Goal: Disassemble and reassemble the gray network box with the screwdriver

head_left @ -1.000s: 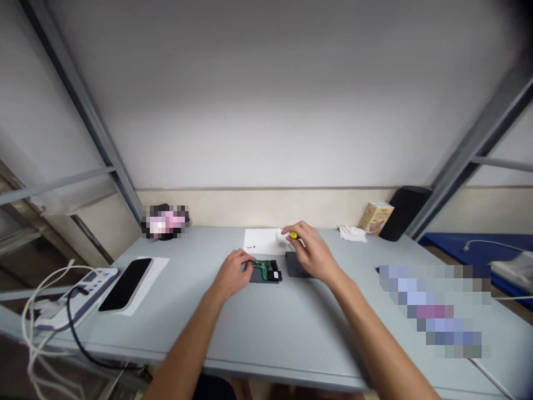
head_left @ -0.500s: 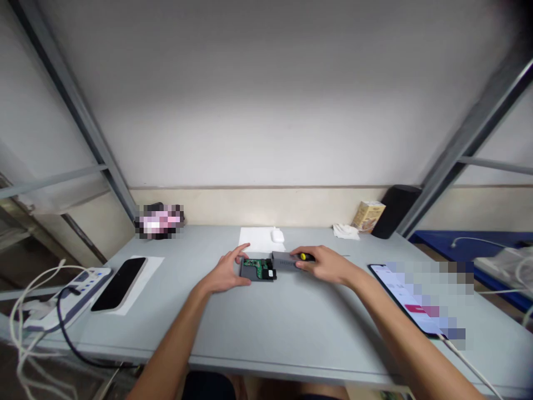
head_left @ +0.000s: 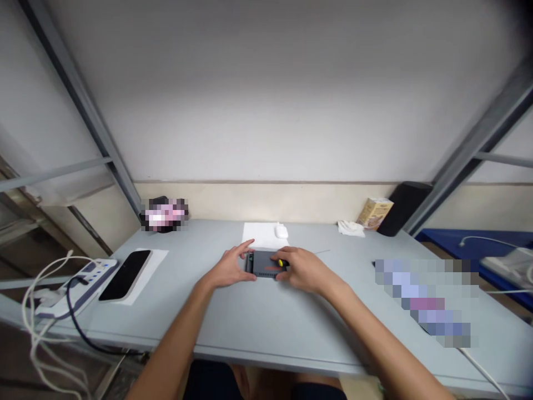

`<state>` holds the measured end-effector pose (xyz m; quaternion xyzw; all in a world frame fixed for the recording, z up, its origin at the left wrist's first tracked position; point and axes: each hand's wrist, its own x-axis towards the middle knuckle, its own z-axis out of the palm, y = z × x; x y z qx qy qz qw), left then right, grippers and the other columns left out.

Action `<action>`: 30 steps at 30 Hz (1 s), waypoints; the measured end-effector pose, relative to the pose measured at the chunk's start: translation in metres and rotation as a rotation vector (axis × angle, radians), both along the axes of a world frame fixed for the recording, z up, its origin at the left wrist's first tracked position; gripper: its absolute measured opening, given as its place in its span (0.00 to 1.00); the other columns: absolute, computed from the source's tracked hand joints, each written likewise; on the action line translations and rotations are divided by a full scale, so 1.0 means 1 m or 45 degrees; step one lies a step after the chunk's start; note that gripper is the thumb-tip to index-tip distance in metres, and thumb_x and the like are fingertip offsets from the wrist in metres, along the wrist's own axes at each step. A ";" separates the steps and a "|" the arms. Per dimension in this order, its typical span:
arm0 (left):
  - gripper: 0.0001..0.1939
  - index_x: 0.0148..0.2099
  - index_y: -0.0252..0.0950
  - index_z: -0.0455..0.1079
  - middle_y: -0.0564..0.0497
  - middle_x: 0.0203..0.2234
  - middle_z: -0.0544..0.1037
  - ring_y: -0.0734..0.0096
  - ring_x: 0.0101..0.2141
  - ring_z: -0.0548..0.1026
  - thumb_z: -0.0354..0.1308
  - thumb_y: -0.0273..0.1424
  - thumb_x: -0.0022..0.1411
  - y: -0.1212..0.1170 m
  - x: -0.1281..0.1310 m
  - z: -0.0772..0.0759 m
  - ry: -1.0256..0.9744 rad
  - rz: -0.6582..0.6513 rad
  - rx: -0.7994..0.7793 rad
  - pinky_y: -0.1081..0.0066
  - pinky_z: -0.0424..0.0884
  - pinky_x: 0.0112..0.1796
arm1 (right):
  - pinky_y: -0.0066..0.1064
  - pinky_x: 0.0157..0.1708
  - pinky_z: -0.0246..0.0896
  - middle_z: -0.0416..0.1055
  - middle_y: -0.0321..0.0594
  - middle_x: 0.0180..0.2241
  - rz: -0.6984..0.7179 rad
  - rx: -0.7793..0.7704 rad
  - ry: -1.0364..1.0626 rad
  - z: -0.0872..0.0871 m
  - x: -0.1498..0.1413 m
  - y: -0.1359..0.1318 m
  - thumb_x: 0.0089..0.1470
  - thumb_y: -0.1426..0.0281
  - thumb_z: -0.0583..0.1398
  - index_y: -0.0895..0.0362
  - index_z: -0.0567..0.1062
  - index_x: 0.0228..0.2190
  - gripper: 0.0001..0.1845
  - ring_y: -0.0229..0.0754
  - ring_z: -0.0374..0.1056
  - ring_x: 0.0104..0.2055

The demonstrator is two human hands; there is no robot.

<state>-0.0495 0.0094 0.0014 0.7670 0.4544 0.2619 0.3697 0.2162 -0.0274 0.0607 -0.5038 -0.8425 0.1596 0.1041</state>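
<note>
A dark grey case cover (head_left: 266, 263) with slots along its front edge lies over the lower shell with the circuit board (head_left: 250, 261). Only a narrow strip of that shell shows at the left end. My left hand (head_left: 228, 268) brackets this end, thumb at the front edge and fingers at the back. My right hand (head_left: 303, 269) grips the cover's right side. Tucked in the same hand is a screwdriver (head_left: 282, 263) with a yellow handle end; its thin shaft sticks out to the right behind the hand.
Behind the case, a white earbud case (head_left: 281, 231) rests by a white paper (head_left: 260, 235). To the left are a phone (head_left: 126, 275) and a power strip (head_left: 77, 289) with cables. A pixelated tablet (head_left: 420, 303) lies right; a box (head_left: 375, 214), tissue (head_left: 351, 228) and black speaker (head_left: 405, 208) stand back right.
My right hand has come down from above the paper, picked up the cover and moved it left over the circuit board. My left hand has shifted to the shell's left end.
</note>
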 end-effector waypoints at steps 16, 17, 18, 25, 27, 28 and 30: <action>0.41 0.63 0.45 0.73 0.44 0.54 0.75 0.48 0.57 0.70 0.77 0.41 0.46 -0.011 0.008 0.016 0.195 0.101 -0.002 0.54 0.67 0.59 | 0.35 0.43 0.66 0.76 0.44 0.42 -0.507 0.420 1.458 -0.015 0.003 0.058 0.64 0.50 0.56 0.53 0.74 0.42 0.21 0.44 0.71 0.40; 0.41 0.63 0.45 0.73 0.44 0.54 0.75 0.48 0.57 0.70 0.77 0.40 0.47 -0.012 0.008 0.017 0.202 0.100 -0.010 0.54 0.67 0.59 | 0.34 0.40 0.66 0.75 0.42 0.40 -0.561 0.420 1.595 -0.016 0.002 0.065 0.64 0.47 0.54 0.53 0.73 0.42 0.23 0.42 0.70 0.38; 0.41 0.63 0.45 0.73 0.44 0.54 0.75 0.48 0.57 0.70 0.77 0.40 0.47 -0.012 0.008 0.018 0.205 0.102 -0.013 0.54 0.67 0.59 | 0.32 0.36 0.64 0.72 0.40 0.34 -0.653 0.394 1.702 -0.019 0.000 0.070 0.64 0.44 0.51 0.53 0.73 0.40 0.27 0.41 0.68 0.33; 0.40 0.64 0.46 0.74 0.43 0.53 0.75 0.48 0.57 0.70 0.76 0.45 0.49 -0.012 0.008 0.016 0.185 0.088 -0.004 0.54 0.65 0.61 | 0.32 0.26 0.53 0.62 0.31 0.20 -0.699 0.021 1.658 -0.061 -0.018 0.075 0.54 0.34 0.56 0.54 0.74 0.35 0.35 0.39 0.58 0.23; 0.40 0.64 0.46 0.74 0.43 0.54 0.74 0.47 0.56 0.70 0.76 0.44 0.48 -0.012 0.008 0.015 0.190 0.080 0.012 0.53 0.66 0.60 | 0.32 0.29 0.55 0.66 0.32 0.22 -0.658 0.057 1.580 -0.068 -0.019 0.073 0.55 0.35 0.57 0.54 0.75 0.35 0.34 0.40 0.59 0.25; 0.41 0.64 0.47 0.73 0.43 0.54 0.74 0.47 0.56 0.70 0.77 0.44 0.48 -0.012 0.008 0.015 0.198 0.079 0.020 0.53 0.66 0.60 | 0.32 0.30 0.56 0.67 0.33 0.22 -0.656 0.077 1.553 -0.070 -0.019 0.072 0.55 0.35 0.57 0.55 0.75 0.35 0.34 0.40 0.60 0.25; 0.43 0.64 0.47 0.73 0.43 0.54 0.75 0.46 0.56 0.70 0.77 0.46 0.46 -0.012 0.007 0.013 0.211 0.069 0.036 0.52 0.66 0.60 | 0.32 0.31 0.56 0.69 0.33 0.23 -0.660 0.103 1.525 -0.072 -0.017 0.072 0.57 0.36 0.56 0.55 0.75 0.36 0.34 0.40 0.60 0.26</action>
